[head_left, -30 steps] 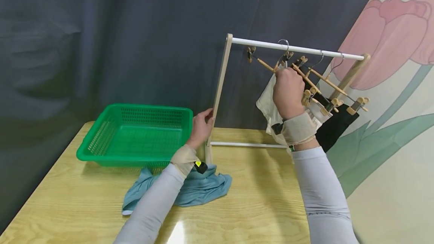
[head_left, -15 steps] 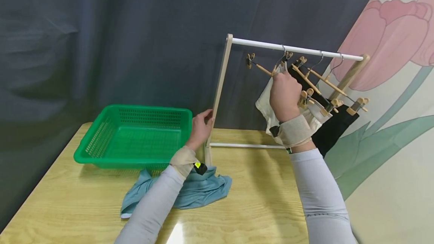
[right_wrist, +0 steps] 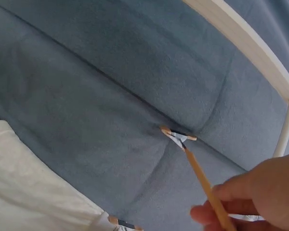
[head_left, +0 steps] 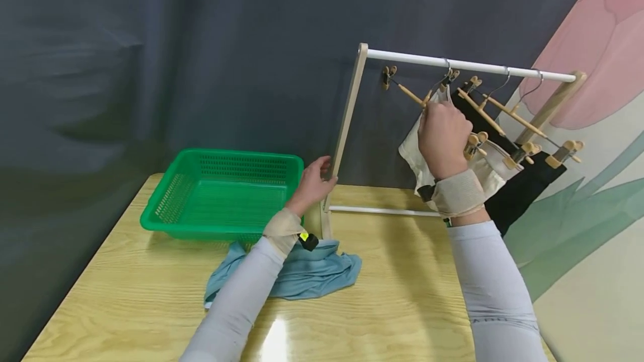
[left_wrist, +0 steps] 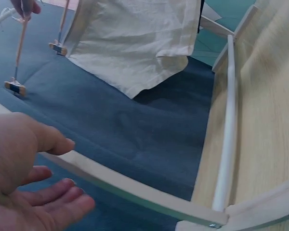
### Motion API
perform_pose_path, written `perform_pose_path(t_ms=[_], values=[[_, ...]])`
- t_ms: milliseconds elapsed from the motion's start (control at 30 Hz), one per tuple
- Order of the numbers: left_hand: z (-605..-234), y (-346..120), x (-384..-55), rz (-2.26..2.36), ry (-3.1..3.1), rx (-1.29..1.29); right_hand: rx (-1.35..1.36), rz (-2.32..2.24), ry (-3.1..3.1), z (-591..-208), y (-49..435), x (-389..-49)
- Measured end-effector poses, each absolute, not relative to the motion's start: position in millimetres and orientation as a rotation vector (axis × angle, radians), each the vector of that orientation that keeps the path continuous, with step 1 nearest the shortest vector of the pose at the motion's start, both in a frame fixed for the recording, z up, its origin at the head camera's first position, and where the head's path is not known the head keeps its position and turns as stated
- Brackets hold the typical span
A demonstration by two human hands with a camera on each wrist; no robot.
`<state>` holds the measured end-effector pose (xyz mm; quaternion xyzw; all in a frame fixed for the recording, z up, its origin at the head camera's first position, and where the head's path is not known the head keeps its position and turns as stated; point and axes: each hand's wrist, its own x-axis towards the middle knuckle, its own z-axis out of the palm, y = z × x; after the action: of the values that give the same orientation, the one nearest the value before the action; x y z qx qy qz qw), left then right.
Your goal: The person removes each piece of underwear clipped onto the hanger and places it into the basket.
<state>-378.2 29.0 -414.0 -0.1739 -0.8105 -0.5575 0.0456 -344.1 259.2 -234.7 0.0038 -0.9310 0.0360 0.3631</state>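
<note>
My right hand point(head_left: 445, 138) pinches the wooden rod of a clip hanger point(right_wrist: 202, 178), whose hook meets the rack's white top rail point(head_left: 417, 59). The hanger's far clip point(right_wrist: 177, 134) holds nothing. My left hand point(head_left: 313, 186) lies beside the rack's left wooden post point(head_left: 349, 110). In the left wrist view its fingers point(left_wrist: 53, 197) are loosely spread around the post without gripping it. Cream cloth point(left_wrist: 135, 43) hangs from a neighbouring clip hanger, partly behind my right hand in the head view. Black cloth point(head_left: 518, 194) hangs farther right.
A green plastic basket point(head_left: 221, 236) stands at the table's left. Crumpled blue cloth point(head_left: 322, 275) lies in front of the rack, partly under my left forearm. A white lower bar point(head_left: 382, 210) crosses the rack's base. A dark curtain point(head_left: 241, 60) hangs behind.
The held hanger's hook has come down onto the top rail. My left fingers have loosened and spread from the post. The head view has shifted, moving the scene rightward.
</note>
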Motion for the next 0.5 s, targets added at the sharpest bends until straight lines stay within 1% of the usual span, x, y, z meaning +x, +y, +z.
perform_pose_path(t_ms=[167,300,400,500], values=[[-408.2,13.3,-365.1,-1.685,-2.521,-0.537,0.136,0.065,-2.342,-243.5,256.5,-341.6],[-398.8,-8.7,-349.6,-1.573,-2.559,-0.625,0.284,0.079,-2.186,-259.7,245.4,-327.1],[-395.9,-30.9,-335.1,-1.433,-2.597,-0.72,0.384,0.139,-2.11,-283.8,230.7,-305.9],[-398.8,-59.3,-320.6,-1.273,-2.612,-0.777,0.51,0.211,-2.122,-320.9,211.8,-280.3]])
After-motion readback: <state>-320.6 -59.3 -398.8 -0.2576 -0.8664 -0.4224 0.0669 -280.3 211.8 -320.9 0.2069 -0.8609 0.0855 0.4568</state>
